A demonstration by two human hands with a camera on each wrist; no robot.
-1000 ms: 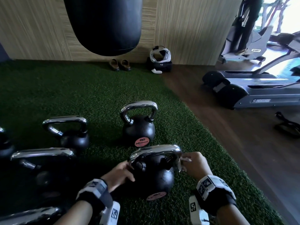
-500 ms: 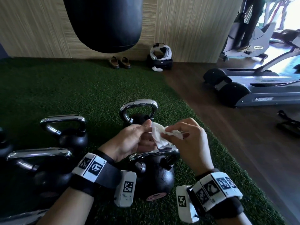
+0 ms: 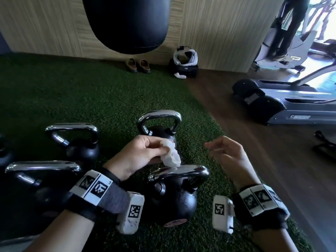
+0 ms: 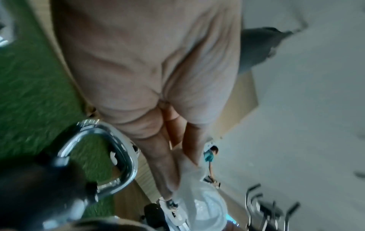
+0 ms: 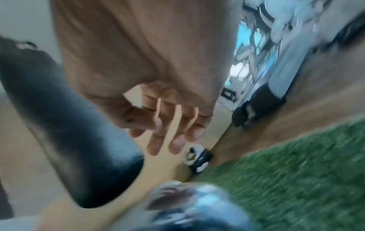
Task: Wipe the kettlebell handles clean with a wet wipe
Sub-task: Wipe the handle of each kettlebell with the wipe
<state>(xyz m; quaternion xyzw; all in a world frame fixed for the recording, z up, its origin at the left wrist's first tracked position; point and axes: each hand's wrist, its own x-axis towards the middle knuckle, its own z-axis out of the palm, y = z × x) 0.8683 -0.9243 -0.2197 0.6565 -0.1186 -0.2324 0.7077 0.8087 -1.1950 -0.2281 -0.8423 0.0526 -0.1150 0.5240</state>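
Head view: The wet wipe (image 3: 171,155) is held bunched in the left hand (image 3: 138,157), pinched between thumb and curled fingers, with its lower end touching the chrome handle (image 3: 179,172) of the nearest kettlebell (image 3: 172,199). The right hand (image 3: 229,157) is held apart to the right, fingers loosely spread, with nothing gripped. No wiping stroke is seen being made; whether this handle has been cleaned cannot be told. It is judged that most of the task remains, since further kettlebells stand on the green turf (image 3: 91,99): one just behind (image 3: 160,128), one to the left (image 3: 76,140), and a larger one at near left (image 3: 41,179), with others partly cut off at the left edge. Access to the left-hand handles is crowded by their closeness to each other. A punching bag (image 3: 125,22) hangs overhead, clear of the work. Slippers (image 3: 139,65), a white headset on a black case (image 3: 184,63) and a treadmill (image 3: 283,104) are placed well apart.

Left wrist view: The wipe (image 4: 199,201) is seen clamped under the fingers (image 4: 164,164), beside a chrome handle (image 4: 110,157). The picture is blurred.

Right wrist view: The fingers (image 5: 168,132) are shown loosely parted and empty above the turf (image 5: 286,164). Heavy blur is present.
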